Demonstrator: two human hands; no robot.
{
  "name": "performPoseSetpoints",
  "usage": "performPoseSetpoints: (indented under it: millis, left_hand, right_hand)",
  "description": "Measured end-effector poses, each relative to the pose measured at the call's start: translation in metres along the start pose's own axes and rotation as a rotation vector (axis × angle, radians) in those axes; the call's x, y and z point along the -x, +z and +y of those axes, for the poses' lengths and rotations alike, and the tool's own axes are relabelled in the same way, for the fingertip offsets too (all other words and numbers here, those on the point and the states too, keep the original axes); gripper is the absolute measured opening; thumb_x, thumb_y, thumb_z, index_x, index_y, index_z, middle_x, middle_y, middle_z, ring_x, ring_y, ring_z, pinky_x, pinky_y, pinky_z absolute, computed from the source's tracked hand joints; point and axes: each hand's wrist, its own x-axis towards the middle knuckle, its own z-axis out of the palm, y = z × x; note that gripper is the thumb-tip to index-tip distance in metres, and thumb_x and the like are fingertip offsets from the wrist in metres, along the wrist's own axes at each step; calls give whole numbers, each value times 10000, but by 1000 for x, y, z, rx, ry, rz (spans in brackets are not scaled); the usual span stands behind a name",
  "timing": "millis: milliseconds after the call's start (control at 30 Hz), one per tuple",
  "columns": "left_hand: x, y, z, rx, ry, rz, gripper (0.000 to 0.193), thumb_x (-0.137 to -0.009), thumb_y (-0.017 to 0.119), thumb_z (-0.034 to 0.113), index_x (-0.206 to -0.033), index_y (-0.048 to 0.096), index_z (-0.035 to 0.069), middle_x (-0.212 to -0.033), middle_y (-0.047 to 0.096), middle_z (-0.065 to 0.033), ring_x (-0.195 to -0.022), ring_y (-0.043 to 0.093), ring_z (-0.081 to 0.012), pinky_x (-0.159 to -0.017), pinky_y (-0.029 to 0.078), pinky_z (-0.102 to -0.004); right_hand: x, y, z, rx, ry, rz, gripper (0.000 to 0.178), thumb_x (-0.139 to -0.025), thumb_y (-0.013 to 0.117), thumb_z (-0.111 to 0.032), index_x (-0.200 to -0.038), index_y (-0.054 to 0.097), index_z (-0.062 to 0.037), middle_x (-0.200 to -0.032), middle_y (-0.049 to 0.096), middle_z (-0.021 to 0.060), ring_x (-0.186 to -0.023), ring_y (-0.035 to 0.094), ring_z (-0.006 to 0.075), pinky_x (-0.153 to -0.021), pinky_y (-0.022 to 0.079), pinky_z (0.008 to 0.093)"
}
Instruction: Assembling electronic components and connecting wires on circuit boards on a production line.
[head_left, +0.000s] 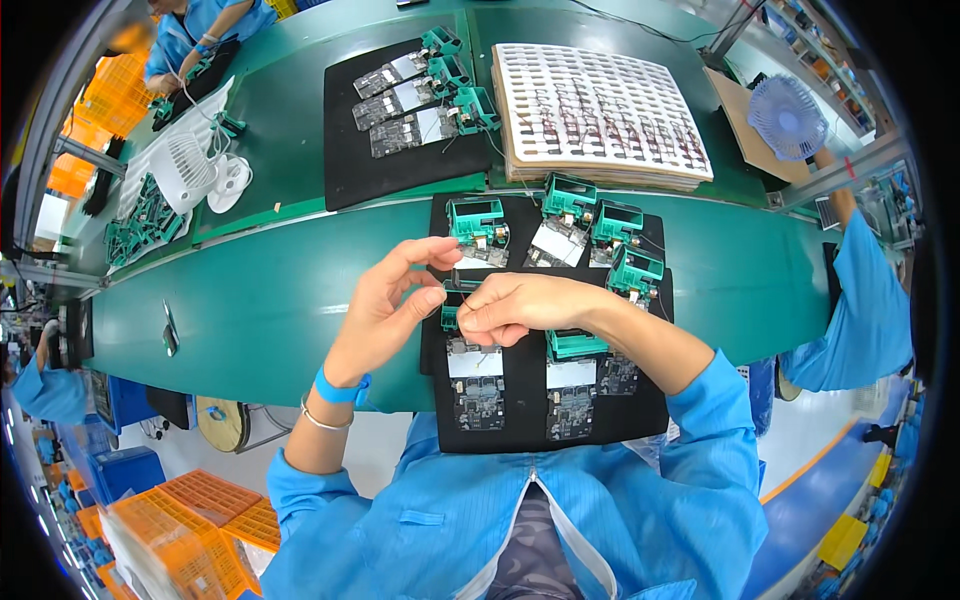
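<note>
My left hand [385, 305] is raised over the black mat, its thumb and fingers curved and apart. Beside it, my right hand [525, 305] is closed in a pinch on a thin dark wire [458, 279]; the fingers hide most of it. Under the hands lies a circuit board [478, 392] with a green plastic housing [450, 318] at its far end, partly covered by the fingers. To its right is a second circuit board [571, 400] with a green housing [577, 344]. Several more such units, among them one with a green housing [476, 215], lie farther back on the mat.
A white tray [600, 100] of small wired parts sits at the back right. Several boards rest on another black mat [350, 180]. A white fan [185, 165] and loose green parts [145, 225] are at left, a purple fan [788, 117] at right. Co-workers sit at both sides.
</note>
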Motion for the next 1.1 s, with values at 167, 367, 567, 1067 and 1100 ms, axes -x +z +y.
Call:
performPoseSetpoints:
  millis: [167,367,567,1067,1100]
  left_hand:
    - [3,-8,-7,101,-56,-122,232,-893,589,46,-1120,591,-2,-1041,601,-65,-953,562,-118,-830,465,-254]
    - [23,-4,-18,-108,-351,79,83,-856,638,55,-874,658,-24,-739,641,-32,-674,574,-79,-616,479,-235]
    - [25,13,-24,-517,-297,66,78,-820,650,29,-859,643,-40,-708,661,-121,-626,629,-160,-572,484,-276]
    - [-1,4,-12,-664,-380,-157,118,-781,669,54,-793,585,-28,-698,638,-172,-638,634,-302,-579,479,-362]
    - [-3,3,-13,-645,-410,-180,139,-780,678,57,-811,570,-24,-686,632,-162,-622,629,-282,-573,475,-353]
  right_hand:
    - [-2,2,4,-9,-18,-60,308,-927,486,-237,-670,516,-67,-594,379,-51,-509,308,23,-456,245,208]
    - [4,50,32,996,-31,518,320,-943,462,-272,-775,598,-37,-662,616,218,-660,628,400,-618,500,505]
    - [2,67,51,1064,-45,693,273,-920,498,-217,-770,579,-3,-575,598,198,-543,616,384,-508,490,477]
    - [-5,60,61,1111,-39,630,185,-862,509,-139,-777,581,8,-580,598,203,-533,618,375,-489,486,472]
    - [-4,59,63,1110,-63,643,178,-877,509,-144,-791,573,-2,-546,577,194,-508,603,372,-474,473,473]
